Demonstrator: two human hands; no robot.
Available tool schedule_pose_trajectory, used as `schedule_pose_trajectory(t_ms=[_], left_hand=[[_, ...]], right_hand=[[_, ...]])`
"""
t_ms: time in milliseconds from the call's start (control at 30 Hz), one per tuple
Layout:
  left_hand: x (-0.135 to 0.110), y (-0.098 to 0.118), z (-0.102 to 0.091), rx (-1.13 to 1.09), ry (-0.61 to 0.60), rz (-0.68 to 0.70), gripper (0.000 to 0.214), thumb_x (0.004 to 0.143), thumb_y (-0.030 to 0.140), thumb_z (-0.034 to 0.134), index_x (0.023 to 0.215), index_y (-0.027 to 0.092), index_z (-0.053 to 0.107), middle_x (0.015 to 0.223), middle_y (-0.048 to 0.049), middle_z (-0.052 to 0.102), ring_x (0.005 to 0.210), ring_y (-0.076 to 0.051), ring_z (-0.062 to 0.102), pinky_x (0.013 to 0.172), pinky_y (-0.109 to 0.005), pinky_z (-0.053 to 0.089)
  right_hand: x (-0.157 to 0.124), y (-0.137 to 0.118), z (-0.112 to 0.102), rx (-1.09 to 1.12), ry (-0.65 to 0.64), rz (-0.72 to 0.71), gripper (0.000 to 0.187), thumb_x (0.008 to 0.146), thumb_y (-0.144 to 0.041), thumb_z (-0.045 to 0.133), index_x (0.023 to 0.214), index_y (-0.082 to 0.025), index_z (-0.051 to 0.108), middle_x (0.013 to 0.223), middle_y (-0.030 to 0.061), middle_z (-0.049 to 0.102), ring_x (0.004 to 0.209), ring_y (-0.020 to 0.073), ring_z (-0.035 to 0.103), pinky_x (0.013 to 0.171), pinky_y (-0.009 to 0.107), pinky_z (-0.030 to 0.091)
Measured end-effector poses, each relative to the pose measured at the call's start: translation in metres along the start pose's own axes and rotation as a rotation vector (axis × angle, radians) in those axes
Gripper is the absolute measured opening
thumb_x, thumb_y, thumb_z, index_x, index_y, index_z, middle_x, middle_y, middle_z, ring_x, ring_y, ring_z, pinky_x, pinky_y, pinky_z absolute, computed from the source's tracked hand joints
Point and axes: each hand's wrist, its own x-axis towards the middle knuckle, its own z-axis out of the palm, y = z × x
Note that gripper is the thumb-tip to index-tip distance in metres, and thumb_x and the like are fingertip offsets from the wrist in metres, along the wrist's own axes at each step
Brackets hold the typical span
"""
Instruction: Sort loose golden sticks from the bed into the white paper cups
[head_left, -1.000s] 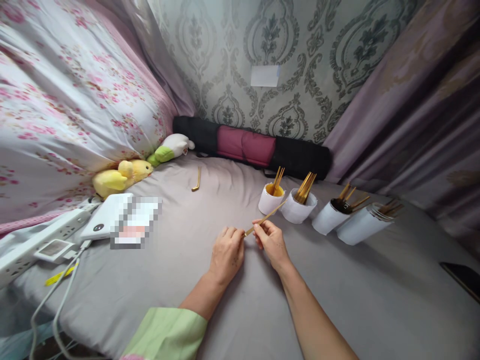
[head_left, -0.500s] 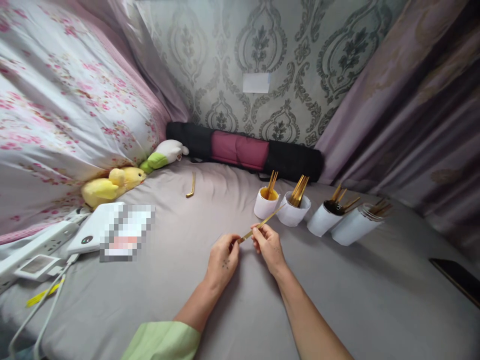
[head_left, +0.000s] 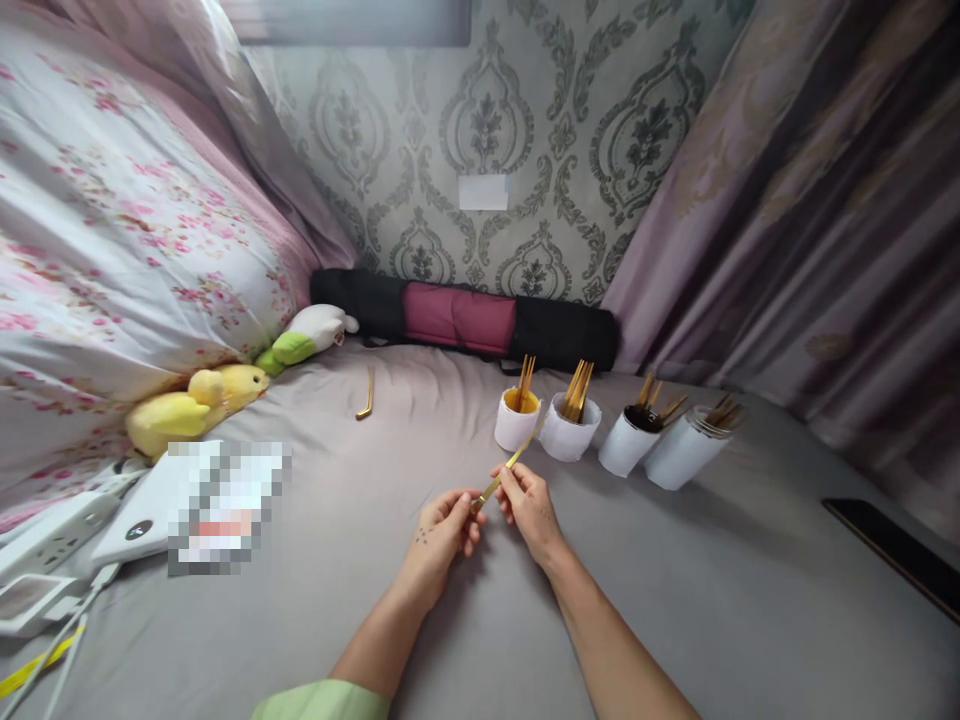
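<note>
Between my two hands is a thin golden stick, slanting up and to the right. My left hand pinches its lower end between thumb and fingers. Higher up the shaft, my right hand also grips it with thumb and fingertips. The stick's far tip overlaps the gap between two white-wrapped cups in view. A bent golden stick lies apart on the grey sheet, beyond my left hand. Nearest my right hand is a white cup with a yellow inside, holding several golden sticks.
Right of that cup stand another white cup, a dark-rimmed white cup and a wrapped jar, all holding sticks. A black phone-like slab lies far right. Plush toys, a power strip and a white power bank are left.
The camera view has shifted, so the surroundings appear moved left. Both hands keep hold of the golden stick, which now tilts more steeply; my left hand has turned slightly, showing its fingers beneath.
</note>
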Motion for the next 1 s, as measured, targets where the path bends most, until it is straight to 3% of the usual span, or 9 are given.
schedule_pose_trajectory(t_ms=[433,1000], left_hand=[[-0.004,0.006,-0.004,-0.234,-0.137,-0.188,0.028,0.070,0.032,0.060,0.088,0.010,0.057,0.065,-0.0028,0.056,0.048,-0.004,0.046,0.042,-0.015,0.031],[-0.009,0.012,-0.005,-0.300,-0.194,-0.246,0.025,0.070,0.021,0.062,0.091,0.009,0.056,0.070,-0.0040,0.056,0.052,-0.005,0.048,0.046,-0.016,0.035]], right_hand=[[0.000,-0.003,-0.006,-0.014,-0.049,-0.004,0.033,0.075,-0.048,0.046,0.077,-0.016,0.054,0.053,-0.0048,0.046,0.040,0.0053,0.038,0.034,0.016,0.029],[-0.002,-0.004,-0.008,0.003,-0.051,-0.029,0.032,0.076,-0.047,0.047,0.078,-0.016,0.055,0.052,-0.0047,0.045,0.040,0.0052,0.037,0.035,0.017,0.028]])
